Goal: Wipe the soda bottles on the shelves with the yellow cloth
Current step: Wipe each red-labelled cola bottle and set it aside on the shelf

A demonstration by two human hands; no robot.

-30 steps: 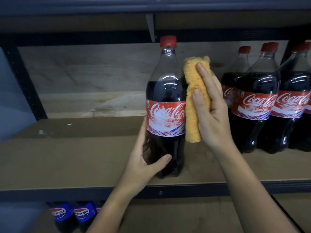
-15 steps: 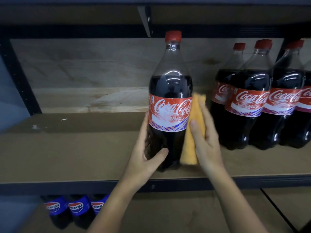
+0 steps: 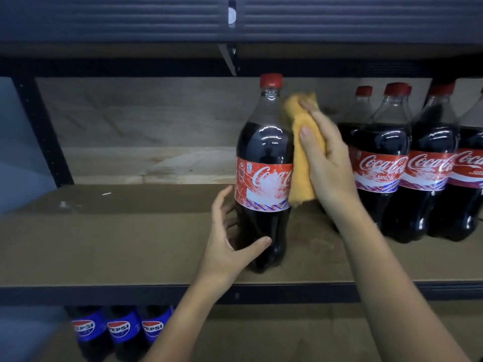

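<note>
Standing near the front edge of the brown shelf [image 3: 130, 231], well apart from the other Coca-Cola bottles [image 3: 386, 173] on the right, the lone soda bottle [image 3: 264, 178] is steadied low down by the left hand [image 3: 227, 246] — thumb across the front of the base, fingers wrapped behind. The yellow cloth [image 3: 300, 152] is pressed flat against the bottle's right flank and shoulder by the right hand [image 3: 326, 163], its fingers laid over the cloth and lightly curled to keep it. A full bottle like this is judged heavy and steady on its base, yet smooth, rounded and likely slippery, so a low grip at the waist is the sound place to hold. The cloth is soft and folds to the curve — little force should be needed. Pepsi bottles [image 3: 119, 330] are seen on the shelf below, not yet reached.
</note>
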